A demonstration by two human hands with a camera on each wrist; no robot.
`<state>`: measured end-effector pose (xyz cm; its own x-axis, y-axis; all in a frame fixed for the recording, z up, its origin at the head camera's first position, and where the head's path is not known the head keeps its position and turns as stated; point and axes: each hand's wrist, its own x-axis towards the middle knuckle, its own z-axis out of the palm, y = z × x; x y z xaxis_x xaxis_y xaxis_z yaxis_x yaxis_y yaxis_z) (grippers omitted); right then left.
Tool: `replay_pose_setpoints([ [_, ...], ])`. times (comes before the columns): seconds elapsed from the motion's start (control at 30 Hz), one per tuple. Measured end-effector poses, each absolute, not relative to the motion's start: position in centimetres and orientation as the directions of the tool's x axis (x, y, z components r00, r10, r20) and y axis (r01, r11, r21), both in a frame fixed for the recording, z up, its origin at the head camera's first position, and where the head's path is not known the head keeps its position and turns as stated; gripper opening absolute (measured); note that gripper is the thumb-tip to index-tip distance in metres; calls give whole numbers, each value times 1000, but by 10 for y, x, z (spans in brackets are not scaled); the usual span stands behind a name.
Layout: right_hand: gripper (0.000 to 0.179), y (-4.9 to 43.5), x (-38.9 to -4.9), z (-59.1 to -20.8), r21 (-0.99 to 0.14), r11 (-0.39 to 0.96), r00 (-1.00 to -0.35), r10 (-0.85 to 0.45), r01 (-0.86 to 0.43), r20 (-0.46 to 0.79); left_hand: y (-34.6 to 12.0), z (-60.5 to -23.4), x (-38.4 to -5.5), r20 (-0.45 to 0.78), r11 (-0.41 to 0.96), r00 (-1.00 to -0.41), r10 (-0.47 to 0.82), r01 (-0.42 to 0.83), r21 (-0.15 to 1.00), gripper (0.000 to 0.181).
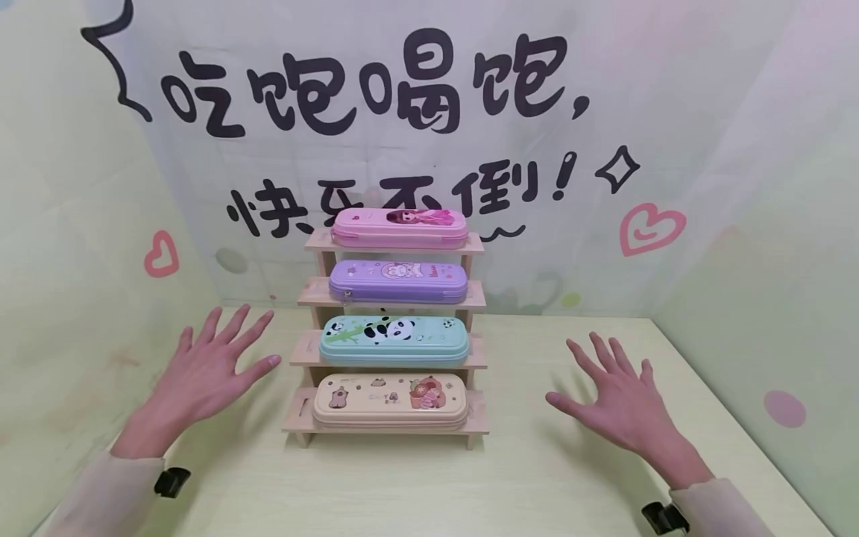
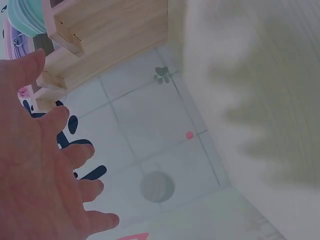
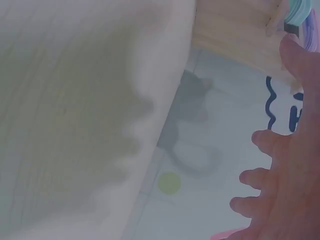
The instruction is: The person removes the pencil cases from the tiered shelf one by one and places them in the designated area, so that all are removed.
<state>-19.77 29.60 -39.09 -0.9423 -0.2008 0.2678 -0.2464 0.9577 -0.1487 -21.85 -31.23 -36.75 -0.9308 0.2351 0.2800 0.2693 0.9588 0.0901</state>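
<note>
Four steps would be a count, so: on a stepped wooden rack (image 1: 295, 421) lie several zippered pencil cases, one per step. From the top down come a pink case (image 1: 362, 237) with a doll picture, a purple case (image 1: 362, 287), a mint-green case (image 1: 436, 335) with pandas, and a cream case (image 1: 382, 406) with cartoon animals. To the rack's left, my left hand (image 1: 204, 373) hovers over the table with fingers spread. My right hand (image 1: 624, 403) is held likewise on the right side, farther from the rack. Neither hand touches anything.
The pale wooden table (image 1: 403, 492) bears the rack near its back edge. Behind it hangs a printed cloth backdrop (image 1: 376, 164) with large black characters and hearts. Cloth walls (image 1: 772, 298) enclose both sides. Each wrist wears a dark strap (image 1: 172, 482).
</note>
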Motion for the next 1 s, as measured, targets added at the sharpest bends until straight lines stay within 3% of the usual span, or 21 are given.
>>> replay_pose_setpoints([
  [0.57,103,257,-178,-389,-290,896,-916,-240,-336,322,-294,-363,-221,346,915,-901,261,345,210,100],
  [0.8,102,233,-166,-388,-428,836,-929,-234,-343,286,-283,-360,-220,322,896,-911,256,349,276,104],
  [1.0,102,218,-162,-391,-416,811,-897,-280,-412,342,-279,-358,-221,313,884,-913,262,357,300,105],
])
